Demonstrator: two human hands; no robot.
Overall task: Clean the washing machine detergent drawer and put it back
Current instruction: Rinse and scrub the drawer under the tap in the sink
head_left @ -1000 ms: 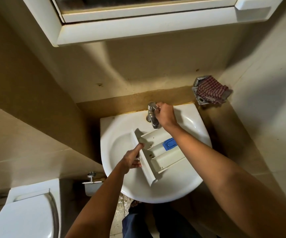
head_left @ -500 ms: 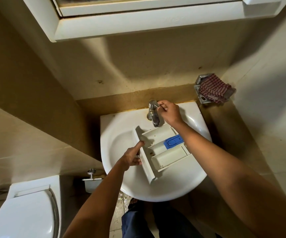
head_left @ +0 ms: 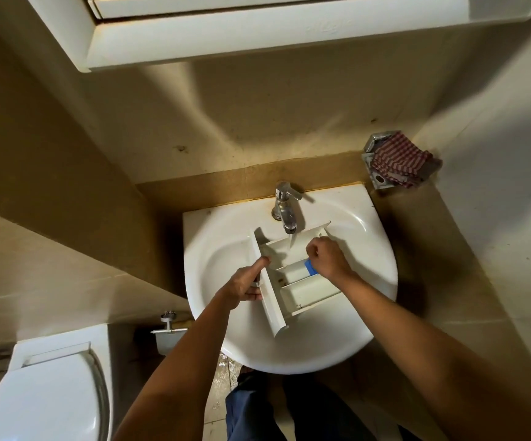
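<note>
A white detergent drawer (head_left: 302,289) with a blue insert (head_left: 310,268) lies in the white basin (head_left: 213,259). My left hand (head_left: 246,284) grips its front panel, thumb up along the panel's top edge. Over the drawer's middle compartment hovers my right hand (head_left: 327,257), fingers curled, covering most of the blue insert; I cannot tell whether it holds anything. Water runs from the chrome tap (head_left: 284,208) into the drawer's rear compartment.
A red checked cloth (head_left: 401,160) lies on a metal holder on the right wall. A white toilet (head_left: 44,396) stands at the lower left, with a wall-mounted cabinet (head_left: 257,33) overhead. Tiled walls close in on both sides.
My right hand has left the tap handle and come down over the drawer. Water now flows from the tap. My left hand keeps its hold.
</note>
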